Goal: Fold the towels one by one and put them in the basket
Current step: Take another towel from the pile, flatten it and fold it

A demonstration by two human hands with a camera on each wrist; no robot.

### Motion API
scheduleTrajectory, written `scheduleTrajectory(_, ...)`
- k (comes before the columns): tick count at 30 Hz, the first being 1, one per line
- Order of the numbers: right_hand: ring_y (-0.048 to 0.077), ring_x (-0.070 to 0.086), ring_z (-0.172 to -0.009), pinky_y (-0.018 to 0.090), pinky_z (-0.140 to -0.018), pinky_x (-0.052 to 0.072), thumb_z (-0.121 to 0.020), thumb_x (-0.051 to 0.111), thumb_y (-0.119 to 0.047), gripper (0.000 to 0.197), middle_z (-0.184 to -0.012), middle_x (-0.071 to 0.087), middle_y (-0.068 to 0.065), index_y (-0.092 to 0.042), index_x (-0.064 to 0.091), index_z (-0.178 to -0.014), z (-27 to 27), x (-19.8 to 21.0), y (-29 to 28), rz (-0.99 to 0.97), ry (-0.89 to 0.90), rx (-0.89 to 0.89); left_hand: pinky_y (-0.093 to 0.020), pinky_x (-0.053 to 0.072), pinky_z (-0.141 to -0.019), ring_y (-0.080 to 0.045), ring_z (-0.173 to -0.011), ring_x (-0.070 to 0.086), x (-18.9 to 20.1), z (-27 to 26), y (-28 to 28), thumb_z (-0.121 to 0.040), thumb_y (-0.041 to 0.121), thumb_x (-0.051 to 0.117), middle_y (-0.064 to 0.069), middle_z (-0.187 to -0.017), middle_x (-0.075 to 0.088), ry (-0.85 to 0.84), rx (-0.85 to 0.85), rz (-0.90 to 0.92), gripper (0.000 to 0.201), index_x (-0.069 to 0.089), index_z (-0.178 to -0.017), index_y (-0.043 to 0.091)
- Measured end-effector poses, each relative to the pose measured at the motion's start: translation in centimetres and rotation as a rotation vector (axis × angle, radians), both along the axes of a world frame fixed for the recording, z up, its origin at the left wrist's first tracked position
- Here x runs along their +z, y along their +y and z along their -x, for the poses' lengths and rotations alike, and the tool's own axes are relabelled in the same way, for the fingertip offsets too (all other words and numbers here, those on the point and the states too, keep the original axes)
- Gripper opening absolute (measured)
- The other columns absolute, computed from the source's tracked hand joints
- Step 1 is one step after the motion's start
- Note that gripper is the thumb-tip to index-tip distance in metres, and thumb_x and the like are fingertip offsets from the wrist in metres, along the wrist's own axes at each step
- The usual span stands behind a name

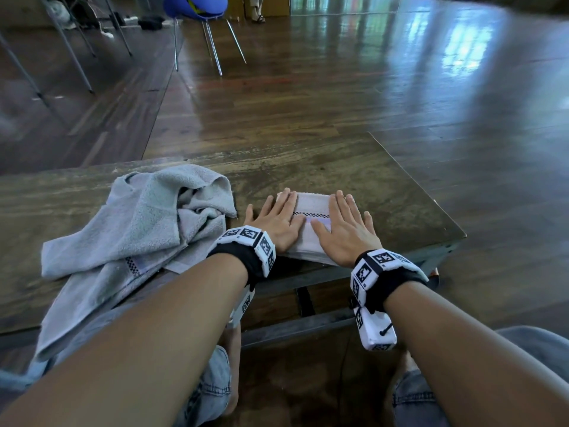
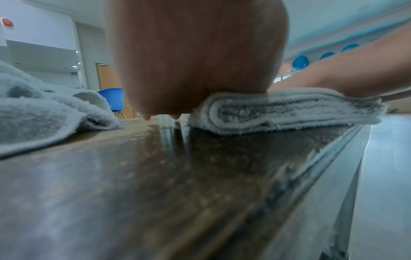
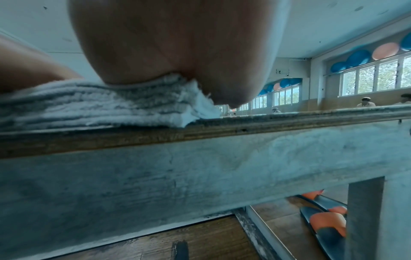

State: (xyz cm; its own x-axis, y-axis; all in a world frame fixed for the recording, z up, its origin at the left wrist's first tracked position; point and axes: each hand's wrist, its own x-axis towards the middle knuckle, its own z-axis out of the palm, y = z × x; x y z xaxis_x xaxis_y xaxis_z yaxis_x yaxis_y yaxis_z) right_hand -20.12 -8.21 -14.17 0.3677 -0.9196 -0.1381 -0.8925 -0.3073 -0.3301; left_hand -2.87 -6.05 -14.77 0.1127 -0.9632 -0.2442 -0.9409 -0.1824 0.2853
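Both hands, left hand (image 1: pixel 278 217) and right hand (image 1: pixel 346 231), lay flat, squashing the folded towel (image 1: pixel 311 204) neat; another towel (image 1: pixel 138 220) waited at nine o'clock.

Dark wood plank floor (image 1: pixel 323 87), glossy, window glare streaking across it top right. Worn wooden table (image 1: pixel 354 180) with a grey painted frame rail (image 3: pixel 200 168) under the top edge. Blue chair (image 1: pixel 197 7) on thin metal legs beyond the table, more metal legs far left. Row of windows (image 3: pixel 373 77) along one wall, trees outside, blue and orange balls (image 3: pixel 384 51) lined up above them. White walls, wooden door (image 2: pixel 109 75), red alarm unit (image 2: pixel 7 22) high on the left wall.
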Motion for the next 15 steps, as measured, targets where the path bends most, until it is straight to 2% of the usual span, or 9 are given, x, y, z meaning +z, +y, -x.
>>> scheduleTrajectory(10, 0.017, -0.014, -0.154, 0.049, -0.123, -0.008, -0.099, 0.017, -0.064, 0.08, -0.165, -0.021, -0.009, -0.02, -0.013, -0.159, 0.3, 0.19, 0.36, -0.055, 0.002, -0.121, -0.051, -0.017, -0.118, -0.014, -0.151, -0.016, 0.37, -0.05, 0.28, -0.098, 0.057, 0.008, 0.022, -0.16, -0.02, -0.028, 0.049, -0.034, 0.064, -0.014, -0.154, 0.035)
scheduleTrajectory(13, 0.017, -0.015, -0.154, 0.049, -0.123, -0.008, -0.096, 0.019, -0.067, 0.085, -0.167, -0.018, -0.003, -0.02, -0.013, -0.159, 0.26, -0.12, 0.47, -0.049, -0.031, -0.185, -0.05, -0.017, -0.118, -0.014, -0.151, -0.015, 0.41, -0.25, 0.46, -0.098, 0.056, 0.009, 0.016, -0.163, -0.013, 0.007, 0.103, -0.036, 0.067, -0.012, -0.155, 0.028)
scheduleTrajectory(15, 0.016, -0.015, -0.154, 0.049, -0.123, -0.009, -0.095, 0.02, -0.068, 0.086, -0.168, -0.013, 0.003, -0.02, -0.012, -0.159, 0.24, -0.43, 0.46, -0.043, -0.058, -0.214, -0.051, -0.011, -0.12, -0.016, -0.152, -0.013, 0.59, -0.2, 0.63, -0.098, 0.056, 0.011, 0.012, -0.165, -0.007, 0.002, 0.12, -0.014, 0.069, -0.006, -0.157, 0.024)
